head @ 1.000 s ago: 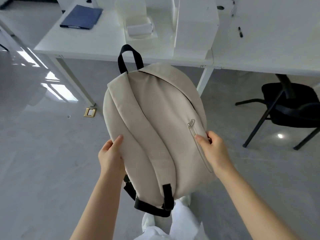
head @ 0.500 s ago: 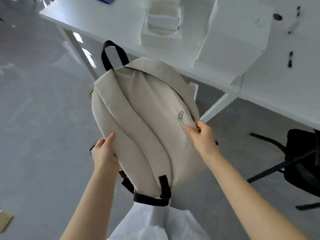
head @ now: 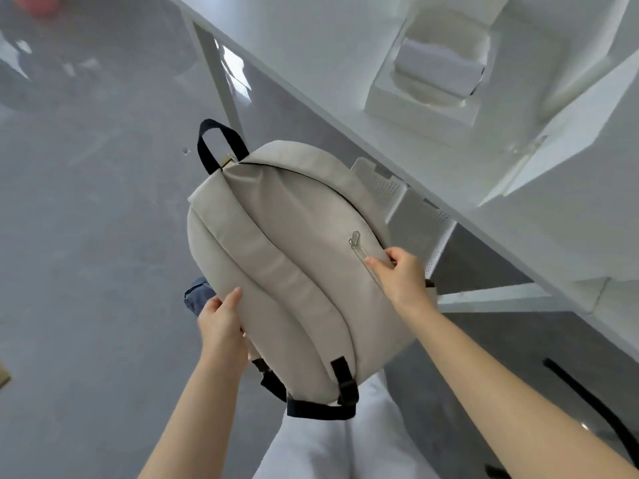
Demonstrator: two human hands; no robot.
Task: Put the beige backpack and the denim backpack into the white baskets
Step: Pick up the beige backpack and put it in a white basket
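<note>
I hold the beige backpack [head: 287, 257] in the air in front of me, back panel up, its black top handle pointing away. My left hand [head: 221, 323] grips its lower left side. My right hand [head: 401, 278] grips its right edge beside the zipper pull. Behind it, under the white table, two white perforated baskets [head: 415, 216] stand side by side, partly hidden by the pack. A small patch of denim backpack [head: 197, 297] shows on the floor past the beige pack's left edge, near my left hand.
The white table [head: 311, 46] runs diagonally across the upper right, carrying white foam packaging blocks [head: 432, 77]. Its white leg [head: 218, 81] stands above the backpack handle. Grey floor fills the left. A black chair part [head: 587, 399] shows at the lower right.
The view has swung down and towards the table. The beige backpack is nearer the table edge, and the white baskets and the denim patch have come into view.
</note>
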